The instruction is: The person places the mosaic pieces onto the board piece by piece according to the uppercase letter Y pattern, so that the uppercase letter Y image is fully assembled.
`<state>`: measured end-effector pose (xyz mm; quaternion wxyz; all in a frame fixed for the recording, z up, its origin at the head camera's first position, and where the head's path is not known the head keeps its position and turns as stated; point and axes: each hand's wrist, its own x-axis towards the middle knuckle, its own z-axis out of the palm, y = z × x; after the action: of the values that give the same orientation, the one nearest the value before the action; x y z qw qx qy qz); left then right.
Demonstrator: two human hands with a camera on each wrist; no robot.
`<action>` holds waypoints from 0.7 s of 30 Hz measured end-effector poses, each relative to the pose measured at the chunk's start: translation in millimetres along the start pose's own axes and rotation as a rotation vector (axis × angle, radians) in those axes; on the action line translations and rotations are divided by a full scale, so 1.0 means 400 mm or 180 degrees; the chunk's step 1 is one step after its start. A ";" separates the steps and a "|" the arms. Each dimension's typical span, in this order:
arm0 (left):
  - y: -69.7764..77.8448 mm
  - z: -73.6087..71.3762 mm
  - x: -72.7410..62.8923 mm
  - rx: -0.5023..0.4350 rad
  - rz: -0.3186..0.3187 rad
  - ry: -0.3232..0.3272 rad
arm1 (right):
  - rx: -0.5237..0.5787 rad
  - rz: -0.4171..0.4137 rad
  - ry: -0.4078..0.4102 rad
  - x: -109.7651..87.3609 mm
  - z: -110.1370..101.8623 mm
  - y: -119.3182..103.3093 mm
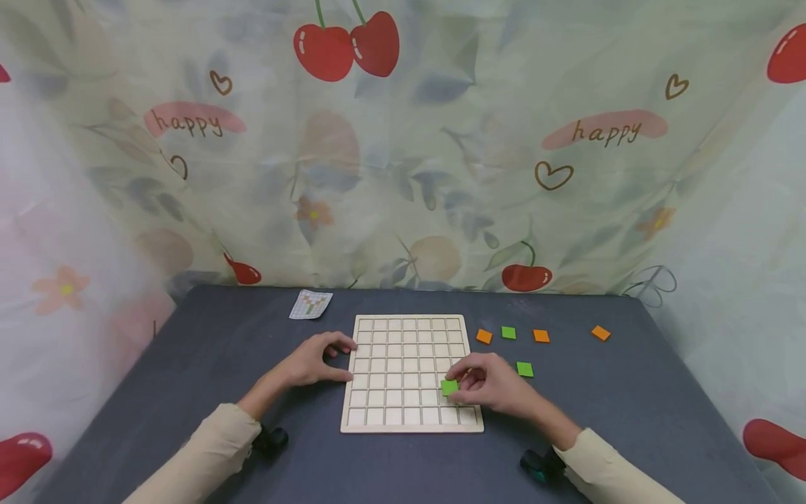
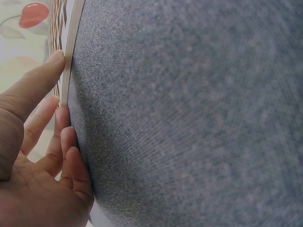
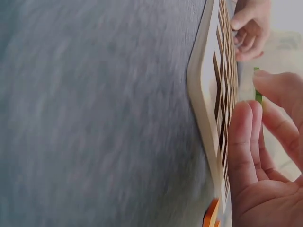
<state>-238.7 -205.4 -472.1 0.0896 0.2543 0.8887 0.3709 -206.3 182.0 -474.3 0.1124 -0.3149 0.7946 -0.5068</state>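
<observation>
A pale wooden grid board [image 1: 403, 428] with rows of square cells lies flat on the table. My left hand [image 1: 313, 360] rests at its left edge, thumb and fingertips touching the rim, also seen along the board's side [image 2: 71, 45] in the left wrist view. Over the board's lower right cells, my right hand [image 1: 494, 383] pinches a small green square tile [image 1: 449, 388] between thumb and fingers. From the right wrist, that green tile [image 3: 258, 87] appears edge-on, raised above the grid.
Right of the board lie two more green tiles [image 1: 508, 333] and three orange tiles [image 1: 541, 336]. A small printed card [image 1: 310, 304] with a coloured pattern sits behind the left hand. The dark grey table [image 1: 378, 469] ends at a patterned curtain [image 1: 403, 175].
</observation>
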 end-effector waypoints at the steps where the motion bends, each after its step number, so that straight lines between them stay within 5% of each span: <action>1: 0.002 0.000 0.000 -0.0001 0.0001 -0.0003 | -0.0017 0.0024 0.0003 0.004 0.005 -0.003; 21: 0.003 -0.002 0.000 -0.0063 -0.0066 -0.0034 | -0.0101 0.0036 0.0003 0.064 0.087 -0.039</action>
<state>-238.6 -205.2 -470.6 0.1008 0.2461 0.8871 0.3774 -202.8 136.4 -473.1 0.1098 -0.3119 0.8043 -0.4937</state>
